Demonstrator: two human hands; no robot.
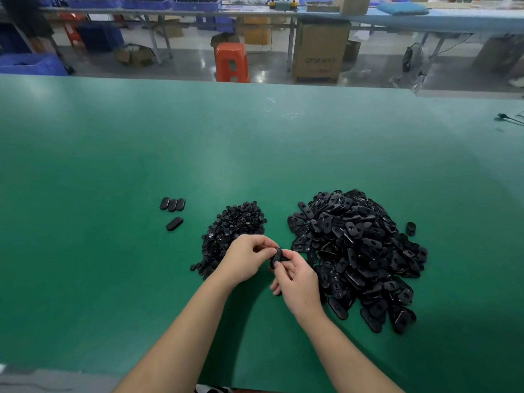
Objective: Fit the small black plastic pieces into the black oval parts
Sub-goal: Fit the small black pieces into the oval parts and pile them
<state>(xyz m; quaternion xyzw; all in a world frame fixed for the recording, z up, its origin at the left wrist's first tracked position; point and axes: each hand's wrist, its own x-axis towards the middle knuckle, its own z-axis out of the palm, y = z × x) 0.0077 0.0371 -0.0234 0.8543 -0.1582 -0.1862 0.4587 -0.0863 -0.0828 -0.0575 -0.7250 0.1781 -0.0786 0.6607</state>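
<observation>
A heap of small black plastic pieces (235, 225) lies on the green table (113, 165), left of centre. A larger heap of black oval parts (360, 251) lies to its right. Between the heaps, just above the table, both hands meet on one black oval part (277, 258). My right hand (297, 282) grips this oval part from below and behind. My left hand (249, 258) pinches at its upper end with curled fingers; whether a small piece sits under those fingertips is hidden.
Several oval parts (173, 211) lie apart to the left of the heaps, three in a row and one below. A single oval part (410, 228) sits right of the big heap. Beyond the table's far edge stand an orange stool (231, 62) and a cardboard box (320, 52).
</observation>
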